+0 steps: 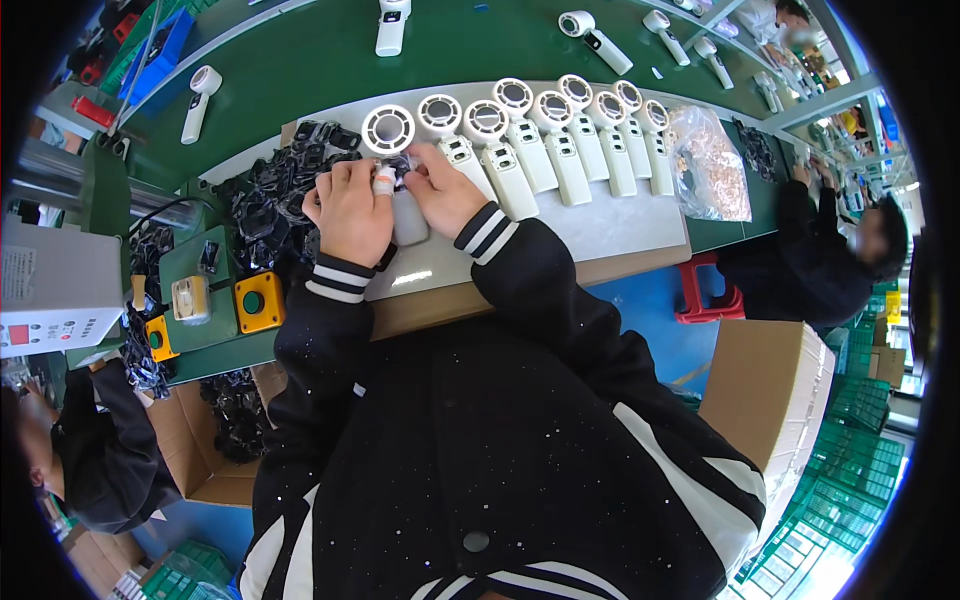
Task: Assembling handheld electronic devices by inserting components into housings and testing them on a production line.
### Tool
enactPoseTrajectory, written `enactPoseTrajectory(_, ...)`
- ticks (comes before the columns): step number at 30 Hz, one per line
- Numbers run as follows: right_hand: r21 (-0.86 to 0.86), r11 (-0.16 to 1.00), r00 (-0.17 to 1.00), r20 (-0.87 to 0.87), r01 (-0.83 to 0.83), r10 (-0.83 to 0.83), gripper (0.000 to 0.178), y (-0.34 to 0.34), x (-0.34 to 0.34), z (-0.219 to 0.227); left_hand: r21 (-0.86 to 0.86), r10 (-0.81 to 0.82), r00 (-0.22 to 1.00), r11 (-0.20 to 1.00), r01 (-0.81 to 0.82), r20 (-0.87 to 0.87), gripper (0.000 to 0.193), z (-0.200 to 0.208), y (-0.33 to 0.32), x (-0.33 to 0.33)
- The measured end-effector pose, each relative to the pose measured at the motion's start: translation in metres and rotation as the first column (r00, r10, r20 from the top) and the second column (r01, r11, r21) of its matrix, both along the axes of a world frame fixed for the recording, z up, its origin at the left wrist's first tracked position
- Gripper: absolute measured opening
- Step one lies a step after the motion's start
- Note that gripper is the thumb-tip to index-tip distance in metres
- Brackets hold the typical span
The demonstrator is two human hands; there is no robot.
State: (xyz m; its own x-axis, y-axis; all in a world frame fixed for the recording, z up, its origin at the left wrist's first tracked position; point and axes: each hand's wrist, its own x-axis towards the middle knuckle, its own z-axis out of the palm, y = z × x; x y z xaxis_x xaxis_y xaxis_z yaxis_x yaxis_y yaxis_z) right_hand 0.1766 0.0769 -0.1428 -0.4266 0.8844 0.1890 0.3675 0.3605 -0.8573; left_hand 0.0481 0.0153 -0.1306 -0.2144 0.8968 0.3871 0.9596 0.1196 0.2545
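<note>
A white handheld fan (388, 129) lies in front of me on the pale work board, its round head pointing away and its handle toward me. My left hand (352, 212) is closed around the fan's left side, with a white wrap showing on one finger. From the right, my right hand (447, 196) grips the fan just below its head, fingers bent. Between the fingertips there is something small and dark that I cannot make out. Beside my right hand, several white handheld fans (512, 180) lie in overlapping rows. Left of my left hand is a heap of black plastic parts (272, 190).
A clear plastic bag of small pieces (710, 165) lies at the board's right end. Farther off, more fans (392, 28) rest on the green conveyor (300, 85). At left are yellow button boxes (260, 302); cardboard boxes (760, 400) flank me. Other people sit at both sides.
</note>
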Motion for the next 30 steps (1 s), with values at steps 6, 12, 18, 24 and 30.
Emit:
enactPoseTrajectory(6,-0.187,0.967,0.864,-0.499,-0.174,0.059,0.032,-0.011,0.009,0.038,0.257,-0.301,0.601,0.953,0.160,0.741,0.035,0.048,-0.015,0.020)
enactPoseTrajectory(12,0.084,0.994,0.852,-0.514,-0.072,0.105,0.035,-0.011,0.010,0.062,0.327,-0.393,0.544,0.919,0.218,0.741,0.043,0.064,-0.014,0.018)
enactPoseTrajectory(18,0.090,0.993,0.796,-0.593,-0.082,0.119,0.033,-0.012,0.008,0.064,0.362,-0.437,0.476,0.899,0.246,0.763,0.044,0.067,-0.013,0.014)
enactPoseTrajectory(24,-0.187,0.925,0.509,-0.861,-0.331,0.008,0.032,-0.019,0.001,0.068,0.543,-0.494,0.643,0.828,0.142,0.586,0.042,0.069,-0.002,0.031)
enactPoseTrajectory(30,-0.147,0.966,0.564,-0.826,-0.211,-0.003,0.038,-0.008,0.010,0.082,0.555,-0.526,0.688,0.804,0.212,0.500,0.036,0.082,0.020,0.042)
